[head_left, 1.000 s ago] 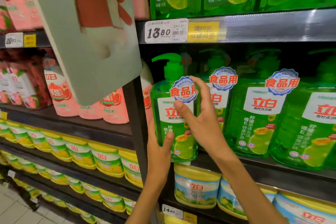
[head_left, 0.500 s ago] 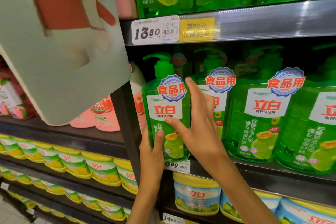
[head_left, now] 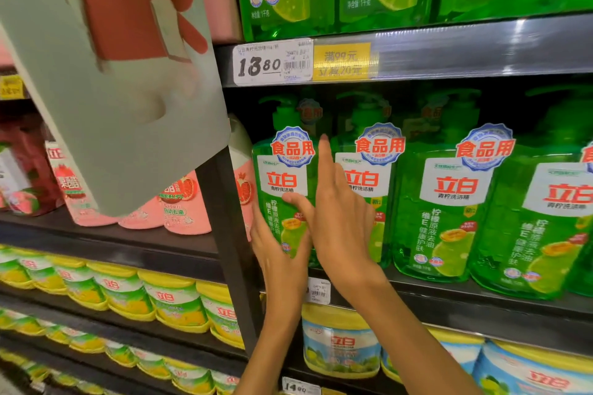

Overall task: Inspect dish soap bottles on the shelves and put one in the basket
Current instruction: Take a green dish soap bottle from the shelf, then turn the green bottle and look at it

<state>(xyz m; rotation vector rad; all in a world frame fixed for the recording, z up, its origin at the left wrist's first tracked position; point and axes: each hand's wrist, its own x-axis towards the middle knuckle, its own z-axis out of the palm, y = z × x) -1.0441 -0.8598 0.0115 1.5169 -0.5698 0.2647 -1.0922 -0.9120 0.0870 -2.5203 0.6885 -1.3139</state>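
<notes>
Your left hand (head_left: 279, 253) cups the lower left side of the leftmost green pump bottle (head_left: 282, 189), which stands on the middle shelf (head_left: 481, 305) near the frame's centre. Your right hand (head_left: 343, 221) lies against its right side, fingers straight, thumb across the label and index finger pointing to 12 o'clock. A white price tag (head_left: 272, 62) reading 13.80 sits at 12 o'clock above it. Pink bottles (head_left: 183, 205) stand at 9 o'clock.
</notes>
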